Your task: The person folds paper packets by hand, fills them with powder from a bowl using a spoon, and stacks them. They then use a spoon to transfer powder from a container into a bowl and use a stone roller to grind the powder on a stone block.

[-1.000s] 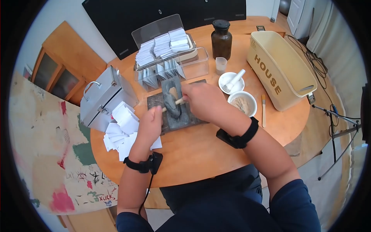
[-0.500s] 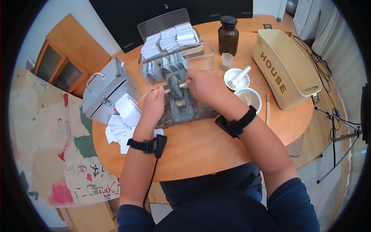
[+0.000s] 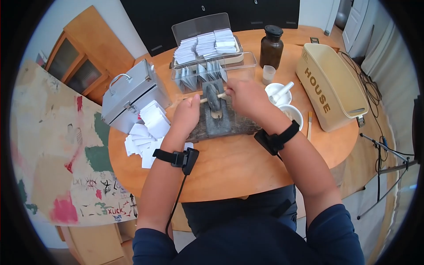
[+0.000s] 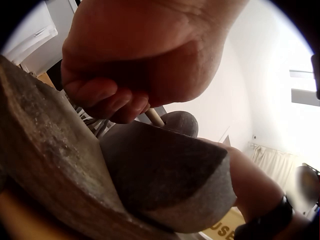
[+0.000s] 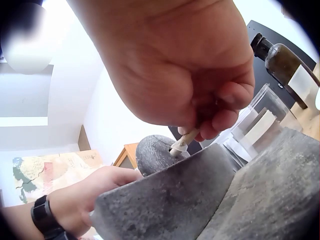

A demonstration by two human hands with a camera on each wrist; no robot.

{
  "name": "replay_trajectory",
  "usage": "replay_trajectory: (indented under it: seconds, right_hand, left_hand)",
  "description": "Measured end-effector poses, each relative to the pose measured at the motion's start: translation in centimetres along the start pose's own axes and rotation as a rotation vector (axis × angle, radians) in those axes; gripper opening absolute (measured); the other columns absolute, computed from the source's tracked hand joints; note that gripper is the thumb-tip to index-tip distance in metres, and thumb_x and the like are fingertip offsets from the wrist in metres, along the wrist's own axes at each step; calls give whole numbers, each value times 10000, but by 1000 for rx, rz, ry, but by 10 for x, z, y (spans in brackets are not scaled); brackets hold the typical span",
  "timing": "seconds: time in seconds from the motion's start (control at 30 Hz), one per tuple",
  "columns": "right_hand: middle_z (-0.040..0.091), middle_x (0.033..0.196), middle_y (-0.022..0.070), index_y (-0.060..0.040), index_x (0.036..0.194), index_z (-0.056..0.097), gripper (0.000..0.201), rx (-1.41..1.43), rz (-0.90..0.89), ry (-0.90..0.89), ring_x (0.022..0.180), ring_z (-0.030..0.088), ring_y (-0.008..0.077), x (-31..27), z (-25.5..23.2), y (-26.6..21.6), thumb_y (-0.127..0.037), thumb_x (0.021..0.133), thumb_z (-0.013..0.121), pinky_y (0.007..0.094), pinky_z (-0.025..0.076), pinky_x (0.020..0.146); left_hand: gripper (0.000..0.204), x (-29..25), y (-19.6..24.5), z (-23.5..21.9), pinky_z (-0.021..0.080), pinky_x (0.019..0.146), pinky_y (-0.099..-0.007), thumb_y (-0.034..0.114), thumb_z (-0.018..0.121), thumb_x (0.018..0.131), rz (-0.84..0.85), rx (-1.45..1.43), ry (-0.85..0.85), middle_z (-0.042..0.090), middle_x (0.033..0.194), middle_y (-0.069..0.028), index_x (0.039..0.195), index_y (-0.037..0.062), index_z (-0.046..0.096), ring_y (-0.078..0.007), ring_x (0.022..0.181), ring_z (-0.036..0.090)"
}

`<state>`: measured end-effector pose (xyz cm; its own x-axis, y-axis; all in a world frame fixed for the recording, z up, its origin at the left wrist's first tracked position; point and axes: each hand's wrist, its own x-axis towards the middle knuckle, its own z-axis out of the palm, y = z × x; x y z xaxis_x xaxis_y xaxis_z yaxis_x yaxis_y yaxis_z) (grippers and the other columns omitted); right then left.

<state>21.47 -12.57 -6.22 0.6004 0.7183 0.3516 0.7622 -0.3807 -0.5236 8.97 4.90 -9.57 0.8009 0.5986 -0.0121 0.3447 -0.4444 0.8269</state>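
Observation:
A grey stone grinding wheel stands on edge in the far part of a narrow stone trough. A pale wooden axle passes through the wheel and sticks out on both sides. My left hand grips the axle's left end, its fingers curled round it, also seen in the left wrist view. My right hand grips the right end in the same way. Just on the near side of the wheel, a small patch of light brown material lies in the trough. The wheel's lower edge is hidden inside the trough in both wrist views.
Left are a silver metal case and loose white papers. Behind stand clear bins of packets. At right are a brown jar, small cup, mortar, white bowl, brush and cream box.
Both hands have rolled the wheel from the trough's middle toward its far end, uncovering the near part. The light brown patch, earlier beyond the wheel, now shows on its near side. The head view has shifted.

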Motion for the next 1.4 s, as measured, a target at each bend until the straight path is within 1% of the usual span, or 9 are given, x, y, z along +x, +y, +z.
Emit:
replay_trajectory:
  seconds: [0.2,0.27,0.4,0.5,0.63,0.87,1.03,1.17,1.4]
  right_hand:
    - [662,813,193,-64,906,606,134,-38,27,-107,793,635,403,-27,-16,-13,-189,923,560,496,489,677]
    - [668,825,184,-68,909,612,125,-26,40,-106,809,642,396,-18,-9,-10,-179,919,556,492,492,685]
    - [664,811,193,-71,910,608,121,-8,-10,-13,785,635,406,-3,-1,-2,-184,916,567,497,485,673]
    - [667,826,194,-58,916,611,119,-20,57,-113,793,634,407,-20,-16,-16,-166,918,562,494,485,679]
    - [672,840,193,-64,933,625,124,-16,9,-123,827,648,402,-25,-9,-9,-174,917,569,498,496,702]
    - [665,848,208,-51,931,620,149,16,-16,-101,816,634,414,-14,-7,5,-191,922,566,495,493,694]
    - [661,834,204,-48,899,613,160,26,-11,-117,808,626,416,-20,-7,2,-193,928,554,496,487,696]
    - [660,816,198,-53,889,604,159,-28,11,-75,800,627,415,1,-1,5,-198,930,550,495,488,690]
    - [655,804,201,-47,887,598,165,-5,-9,-145,800,626,418,-21,-16,-2,-201,930,559,493,485,683]
  left_hand:
    - [480,-22,-9,-3,432,644,-412,364,399,1032,-23,56,-96,511,636,-144,776,-21,529,-246,609,507]
    - [485,-11,-5,-1,434,642,-411,378,404,1029,112,126,-28,511,637,-145,778,-16,534,-242,608,500]
    - [486,7,-3,-4,445,676,-459,385,410,1024,-136,-94,-138,581,712,-224,812,-31,548,-385,692,575]
    - [479,-20,-4,-5,449,700,-477,378,408,1022,-15,71,-129,602,768,-260,830,-35,556,-454,782,583]
    - [493,-25,4,-2,459,749,-482,362,382,1026,142,200,-6,608,790,-275,829,-52,564,-469,820,582]
    - [493,-12,17,-5,464,749,-478,375,377,1020,22,161,-87,620,783,-252,852,-41,582,-428,804,610]
    - [474,-23,14,-3,468,770,-488,349,374,1020,163,199,-16,630,828,-269,867,-39,599,-449,846,609]
    - [492,1,20,-2,471,806,-488,363,354,1021,55,165,-31,648,901,-274,930,-32,632,-448,897,617]
    - [495,-34,21,-3,478,810,-492,390,356,1016,63,214,-63,653,906,-260,915,-2,640,-449,907,609]
